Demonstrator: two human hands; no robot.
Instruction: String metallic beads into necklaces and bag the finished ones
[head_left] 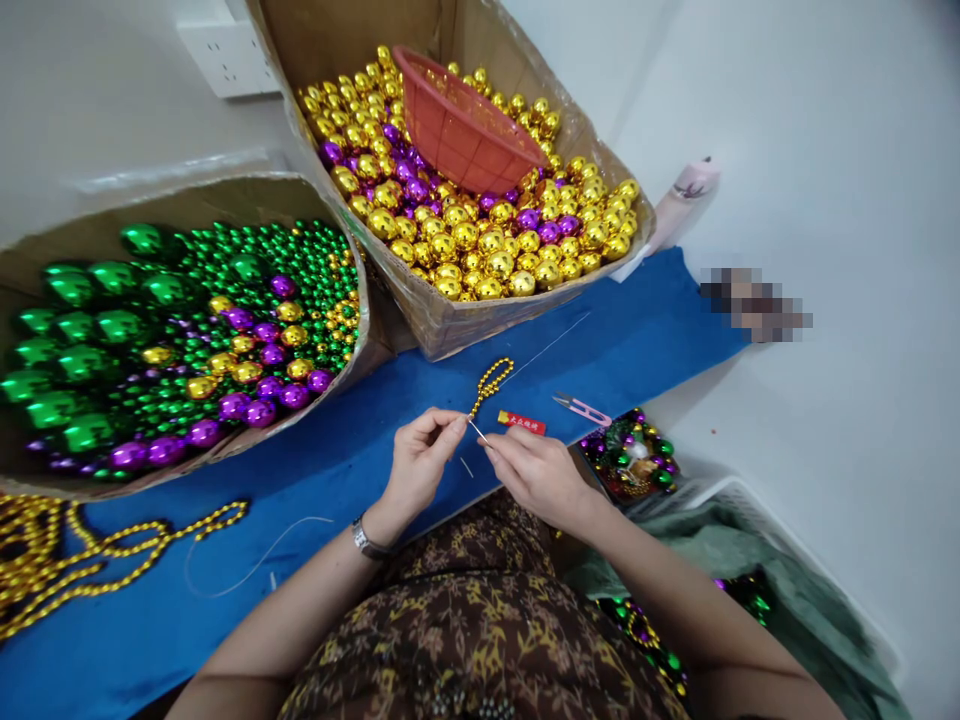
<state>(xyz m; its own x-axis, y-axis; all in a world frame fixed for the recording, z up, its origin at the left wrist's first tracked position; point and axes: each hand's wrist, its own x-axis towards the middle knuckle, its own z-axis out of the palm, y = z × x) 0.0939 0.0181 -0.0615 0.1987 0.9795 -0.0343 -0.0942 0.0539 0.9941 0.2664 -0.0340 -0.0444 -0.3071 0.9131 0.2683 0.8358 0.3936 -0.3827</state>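
Observation:
My left hand (420, 460) is closed, pinching at the lower end of a short looped gold bead strand (495, 378). A thin, pale, straight piece (478, 433) runs from there to my right hand (541, 478), whose thumb and fingers are pinched on its other end. Whether this piece is cord or a needle is too fine to tell. A clear thread (551, 343) trails up and right from the beads. Just beyond my right fingers lies a small red and yellow packet (521, 423), and pink-handled thread snips (583, 410) rest farther right.
Cardboard boxes hold green, purple and gold balls (90, 365) at left and gold balls (499, 265) with a red basket (472, 120) behind. Gold bead strings (112, 545) lie on the blue tabletop (330, 480). A white crate (817, 570) with green cloth stands right.

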